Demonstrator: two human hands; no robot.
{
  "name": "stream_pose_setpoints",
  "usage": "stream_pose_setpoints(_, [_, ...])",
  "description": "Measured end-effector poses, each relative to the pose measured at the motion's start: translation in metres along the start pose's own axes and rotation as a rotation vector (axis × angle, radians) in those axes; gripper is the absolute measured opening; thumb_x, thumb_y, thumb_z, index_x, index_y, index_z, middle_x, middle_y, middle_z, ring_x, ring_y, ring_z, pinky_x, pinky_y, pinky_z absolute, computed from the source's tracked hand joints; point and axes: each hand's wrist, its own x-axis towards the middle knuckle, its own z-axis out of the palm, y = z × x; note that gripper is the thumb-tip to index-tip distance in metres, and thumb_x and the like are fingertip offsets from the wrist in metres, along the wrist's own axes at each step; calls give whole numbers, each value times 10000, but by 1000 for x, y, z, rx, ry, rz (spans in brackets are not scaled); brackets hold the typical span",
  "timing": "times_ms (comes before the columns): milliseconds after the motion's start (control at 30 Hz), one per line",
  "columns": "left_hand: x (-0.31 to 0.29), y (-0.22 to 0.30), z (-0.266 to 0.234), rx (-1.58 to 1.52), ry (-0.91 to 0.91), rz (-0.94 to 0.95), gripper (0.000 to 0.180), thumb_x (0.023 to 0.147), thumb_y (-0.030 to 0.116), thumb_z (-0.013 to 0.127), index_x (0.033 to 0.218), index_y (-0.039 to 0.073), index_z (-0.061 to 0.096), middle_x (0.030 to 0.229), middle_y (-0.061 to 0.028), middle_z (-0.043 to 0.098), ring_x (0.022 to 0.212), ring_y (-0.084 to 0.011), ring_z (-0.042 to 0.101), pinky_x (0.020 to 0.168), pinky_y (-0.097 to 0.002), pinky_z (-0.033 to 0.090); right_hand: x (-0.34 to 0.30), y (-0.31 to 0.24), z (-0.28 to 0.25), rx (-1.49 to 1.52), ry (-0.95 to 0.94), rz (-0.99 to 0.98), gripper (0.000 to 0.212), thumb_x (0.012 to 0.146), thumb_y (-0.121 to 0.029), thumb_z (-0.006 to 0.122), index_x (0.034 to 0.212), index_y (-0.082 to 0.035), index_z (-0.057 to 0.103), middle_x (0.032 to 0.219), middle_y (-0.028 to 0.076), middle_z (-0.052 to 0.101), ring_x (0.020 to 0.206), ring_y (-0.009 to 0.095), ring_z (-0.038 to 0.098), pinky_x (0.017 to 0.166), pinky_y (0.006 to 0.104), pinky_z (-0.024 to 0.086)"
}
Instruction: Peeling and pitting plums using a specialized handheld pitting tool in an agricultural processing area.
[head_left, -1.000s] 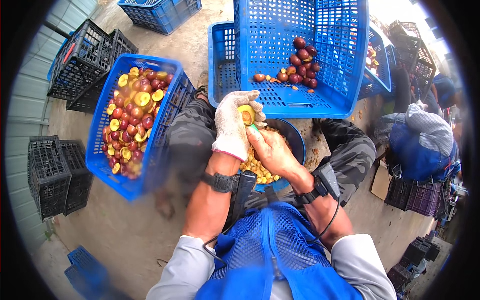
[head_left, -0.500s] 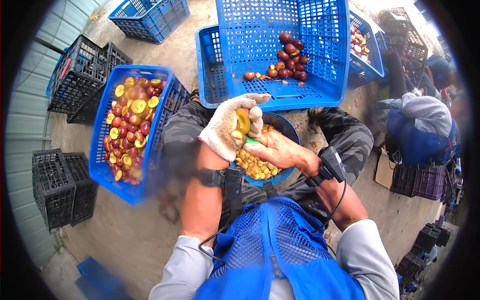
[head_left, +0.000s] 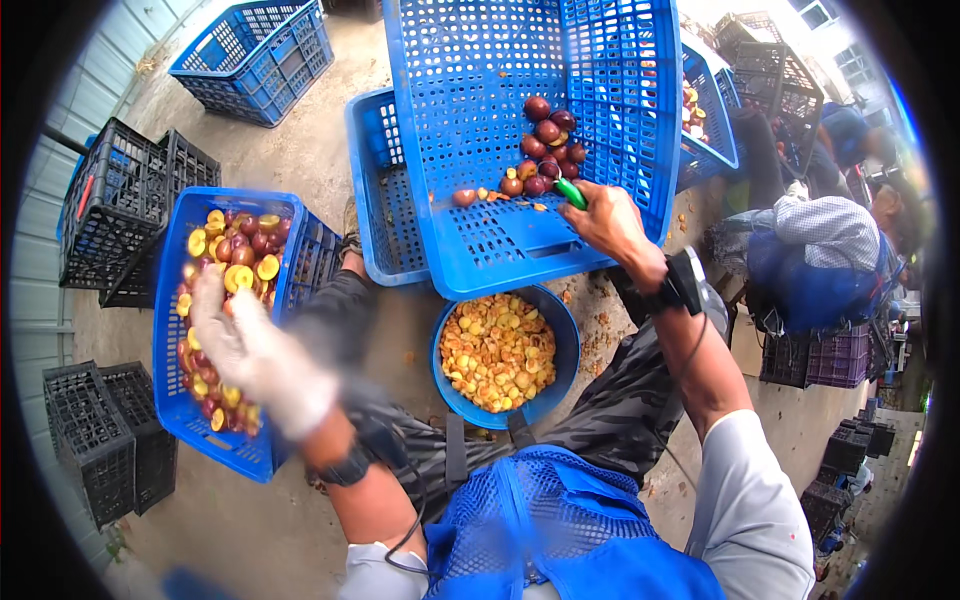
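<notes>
My left hand point(head_left: 262, 355), in a whitish work glove and blurred by motion, is over the blue crate point(head_left: 168, 425) of halved plums point(head_left: 240, 275) on the left. Its fingers are stretched apart, and no fruit shows in them. My right hand point(head_left: 612, 225) is bare and closed round a green-handled tool point(head_left: 571, 193); its working end is not clear. The tool's tip points at a small heap of dark red plums point(head_left: 548, 130) in a tilted blue crate point(head_left: 480, 235). Between my legs stands a blue tub point(head_left: 572, 345) of small yellow-brown fruit pieces point(head_left: 497, 350).
Another blue crate point(head_left: 385, 250) sits under the tilted one. Black crates point(head_left: 95, 430) are stacked along the left wall, and a blue crate point(head_left: 255, 65) stands far left. On the right, a person in a blue vest point(head_left: 815, 265) bends near more crates. Fruit scraps litter the floor.
My hands have parted from above the tub. The left swung left to the halved plums, and the plum half it held no longer shows; the right moved up with the tool to the tilted crate.
</notes>
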Motion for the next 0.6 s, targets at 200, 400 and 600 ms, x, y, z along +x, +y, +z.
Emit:
stream_pose_setpoints(200, [-43, 18, -2, -192, -362, -344, 257, 870, 29, 510, 1082, -67, 620, 1060, -126, 634, 981, -194, 595, 895, -303, 467, 87, 45, 70, -468, -139, -216, 188, 827, -211, 578, 939, -72, 635, 865, 171, 645, 822, 361, 650, 690, 473, 499])
stream_pose_setpoints(400, [-53, 25, -11, -251, -497, -441, 203, 847, -6, 527, 1007, -54, 641, 1011, -118, 655, 890, -186, 618, 827, -297, 503, 94, 50, 97, -652, -172, -204, 192, 843, -147, 514, 942, -48, 645, 885, 194, 645, 810, 337, 670, 688, 453, 522])
stream_pose_setpoints(600, [-67, 15, 7, -388, -578, -581, 185, 856, -4, 517, 965, -37, 663, 980, -102, 665, 823, -172, 625, 781, -283, 503, 97, 70, 74, -226, -228, 76, 391, 713, -297, 662, 972, -5, 673, 900, 205, 674, 813, 328, 667, 764, 390, 528])
